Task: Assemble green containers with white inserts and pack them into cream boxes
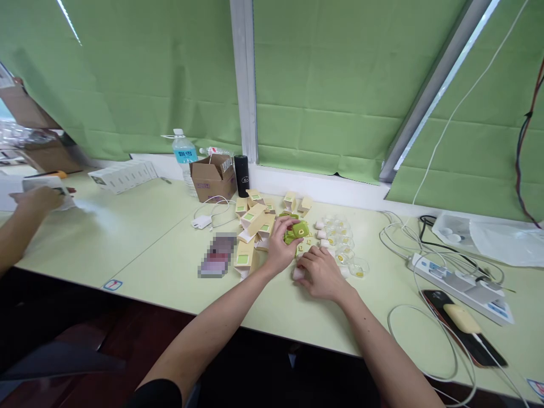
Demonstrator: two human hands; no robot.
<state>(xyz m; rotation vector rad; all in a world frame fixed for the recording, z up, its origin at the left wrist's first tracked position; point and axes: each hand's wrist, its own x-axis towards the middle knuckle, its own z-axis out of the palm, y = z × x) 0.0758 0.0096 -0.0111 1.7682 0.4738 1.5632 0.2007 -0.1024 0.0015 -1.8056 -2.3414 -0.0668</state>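
My left hand (281,245) is closed round a small green compact case (300,229), held just above the pale green table (140,249). My right hand (322,273) rests on the table close by, fingers curled over a small white piece (298,273); what it grips beyond that is hidden. Several small cream boxes with green labels (250,226) lie to the left of my hands. Several clear round lids and white pieces (340,241) lie to the right.
A small cardboard box (213,178), a water bottle (184,154) and a black cylinder (242,175) stand at the back. A white charger (201,221) lies nearby. A power strip (461,286), cables and a phone (465,326) are on the right. Another person's hand (36,201) holds something at far left.
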